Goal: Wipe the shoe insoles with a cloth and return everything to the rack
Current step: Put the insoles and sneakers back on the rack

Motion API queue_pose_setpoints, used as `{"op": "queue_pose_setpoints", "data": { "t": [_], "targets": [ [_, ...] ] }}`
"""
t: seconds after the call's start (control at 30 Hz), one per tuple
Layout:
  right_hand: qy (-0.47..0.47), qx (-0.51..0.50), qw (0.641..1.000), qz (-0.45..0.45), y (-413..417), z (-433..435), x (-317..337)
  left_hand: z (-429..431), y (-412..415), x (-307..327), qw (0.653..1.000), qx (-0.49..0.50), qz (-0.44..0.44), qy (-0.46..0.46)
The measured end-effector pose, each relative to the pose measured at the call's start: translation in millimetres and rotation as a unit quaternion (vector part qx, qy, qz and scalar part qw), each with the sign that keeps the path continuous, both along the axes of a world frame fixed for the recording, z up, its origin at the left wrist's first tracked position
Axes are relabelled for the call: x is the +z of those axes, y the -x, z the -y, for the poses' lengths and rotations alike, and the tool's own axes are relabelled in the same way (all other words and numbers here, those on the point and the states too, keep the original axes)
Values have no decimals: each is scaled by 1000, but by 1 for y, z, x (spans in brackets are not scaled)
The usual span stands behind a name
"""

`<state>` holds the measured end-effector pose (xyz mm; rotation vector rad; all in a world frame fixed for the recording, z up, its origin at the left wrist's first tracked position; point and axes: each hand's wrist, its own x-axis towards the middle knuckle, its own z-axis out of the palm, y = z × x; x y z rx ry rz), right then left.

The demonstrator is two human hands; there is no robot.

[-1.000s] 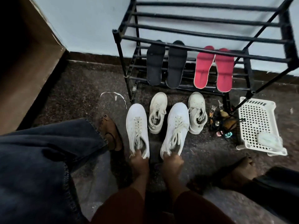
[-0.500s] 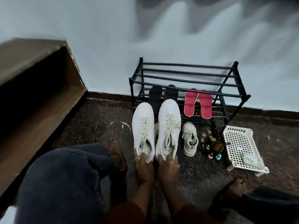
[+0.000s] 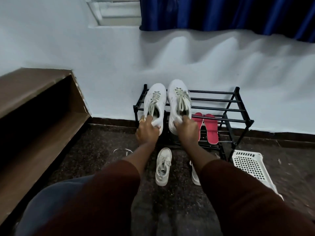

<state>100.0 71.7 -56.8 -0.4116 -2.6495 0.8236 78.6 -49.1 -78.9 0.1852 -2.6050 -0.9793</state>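
— Pale blue wall (image 3: 119, 57) fills the back, with a dark blue curtain (image 3: 221, 14) hanging along its top right. What is underneath?

— Dark speckled floor (image 3: 102, 142). A brown wooden step unit (image 3: 34, 92) runs down the left side, against the wall.

— And the shoe rack (image 3: 226, 106)?

— Black, made of thin bars, standing on the floor with its back to the wall. Just beside its right front leg lies a white perforated plastic basket (image 3: 248, 164).

— Where are the shoes?

— Two white lace-up sneakers are over the left end of the rack's top tier, toes towards the wall. Whether their soles touch the bars, I cannot tell. The left sneaker (image 3: 156, 99) and the right sneaker (image 3: 177, 99) sit side by side, nearly touching.

— Held?

— Both. The left hand (image 3: 147, 129) grips the left sneaker at the heel, fingers curled round its back. The right hand (image 3: 186, 128) grips the right sneaker the same way. Both arms wear maroon sleeves (image 3: 115, 184).

— Anything on the floor?

— A smaller white sneaker (image 3: 163, 166) lies in front of the rack, between the forearms. A second one (image 3: 195, 174) is mostly hidden by the right forearm.

— The insoles?

— A pair of red insoles (image 3: 210, 129) stands tilted on the rack's lower bars, right of the right hand.
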Motion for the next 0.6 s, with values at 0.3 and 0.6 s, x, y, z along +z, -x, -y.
{"op": "queue_pose_setpoints", "data": {
  "t": [0.3,0.6],
  "targets": [
    [6,1,1000,6,117,-17,19,-23,115,40,994,-20,91,56],
    [-74,-19,997,24,166,-13,-26,-44,143,15,994,-8,99,39]
  ]
}}
